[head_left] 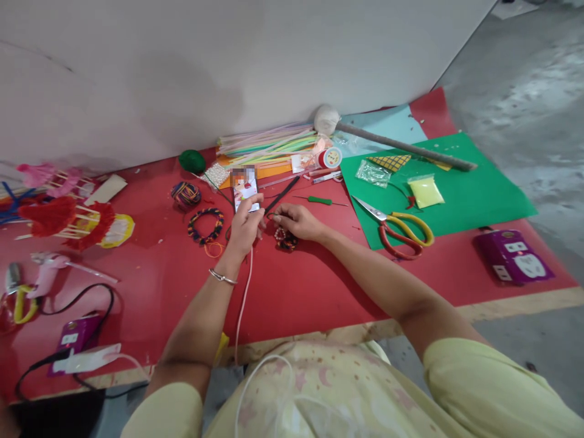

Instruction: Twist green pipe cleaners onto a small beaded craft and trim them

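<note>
My left hand [246, 225] is over the lower part of a phone [244, 182] with a lit screen, its fingers apart. Whether it grips the phone's edge or only touches it, I cannot tell. Close by on the right, my right hand [296, 222] pinches a dark cord. A small braided bracelet [286, 241] with red, dark and pale bits lies just beneath those fingers, partly covered. Left of the phone lie a larger braided ring [205, 225] in navy and orange and a ball of multicoloured yarn [185, 193]. A pale cable [245, 298] runs down from beneath my left hand.
Scissors [395, 231] and a yellow packet [425, 190] lie on green sheet [479, 182]. Behind are pipe cleaners [274, 143], a green yarn ball [192, 161] and a padded stick [401, 143]. A green-handled tool [320, 200], purple box [513, 255] and glue gun [50, 274] flank my arms.
</note>
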Available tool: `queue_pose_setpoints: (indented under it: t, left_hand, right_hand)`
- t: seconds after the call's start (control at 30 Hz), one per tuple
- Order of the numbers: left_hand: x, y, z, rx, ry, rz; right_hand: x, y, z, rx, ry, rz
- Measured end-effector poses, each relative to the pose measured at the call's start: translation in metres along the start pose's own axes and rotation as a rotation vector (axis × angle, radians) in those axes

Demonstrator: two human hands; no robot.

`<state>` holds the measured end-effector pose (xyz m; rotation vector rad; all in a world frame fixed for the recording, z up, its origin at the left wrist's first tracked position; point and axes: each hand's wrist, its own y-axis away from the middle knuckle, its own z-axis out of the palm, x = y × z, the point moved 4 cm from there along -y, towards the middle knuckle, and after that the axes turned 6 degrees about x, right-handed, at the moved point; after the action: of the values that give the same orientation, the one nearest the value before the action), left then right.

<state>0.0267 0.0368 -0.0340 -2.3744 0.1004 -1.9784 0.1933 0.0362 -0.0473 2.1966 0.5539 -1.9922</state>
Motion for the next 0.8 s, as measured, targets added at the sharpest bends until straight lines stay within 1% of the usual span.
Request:
queue_pose_setpoints:
  t: [0.07, 0.1, 0.13, 0.2, 0.23, 0.33, 0.4, 0.5, 0.57, 0.7, 0.73, 0.8]
  left_hand:
    - [0.000, 0.001, 0.003, -0.100, -0.022, -0.023]
    - [0.000, 0.001, 0.004, -0.131, -0.034, -0.033]
    - [0.000, 0.000, 0.003, -0.134, -0.051, -0.029]
    - [0.001, -0.001, 0.000, -0.104, -0.103, 0.016]
    - [0.004, -0.003, -0.002, -0.089, -0.147, 0.059]
    - [0.020, -0.003, -0.006, -0.049, -0.383, 0.327]
    - [0.029, -0.003, -0.008, -0.003, -0.476, 0.442]
    - [0.036, -0.002, -0.010, 0.042, -0.518, 0.501]
    - [0.038, -0.001, -0.010, 0.042, -0.527, 0.520]
    - [0.039, 0.002, -0.005, 0.057, -0.517, 0.550]
    - [0.040, 0.003, -0.003, 0.054, -0.508, 0.556]
    - [0.040, 0.007, 0.004, 0.016, -0.487, 0.567]
  right_hand:
    - [0.000, 0.000, 0.000, 0.003, 0.000, -0.007]
    - [0.000, 0.000, 0.000, 0.006, 0.006, -0.012]
    - [0.000, 0.000, -0.001, 0.011, 0.015, -0.015]
    - [0.001, 0.000, -0.001, 0.019, 0.050, -0.021]
    - [0.001, 0.000, -0.001, 0.019, 0.076, -0.029]
    - [0.001, -0.002, 0.000, 0.012, 0.138, -0.050]
    - [0.001, -0.003, 0.000, 0.022, 0.125, -0.043]
    - [-0.002, -0.003, -0.001, 0.023, 0.019, 0.010]
    - [-0.006, -0.003, -0.002, 0.010, -0.064, 0.066]
    - [-0.009, -0.002, -0.004, -0.014, -0.186, 0.263]
    - [-0.009, -0.002, -0.005, -0.015, -0.199, 0.297]
    - [-0.010, -0.003, -0.006, 0.010, -0.207, 0.308]
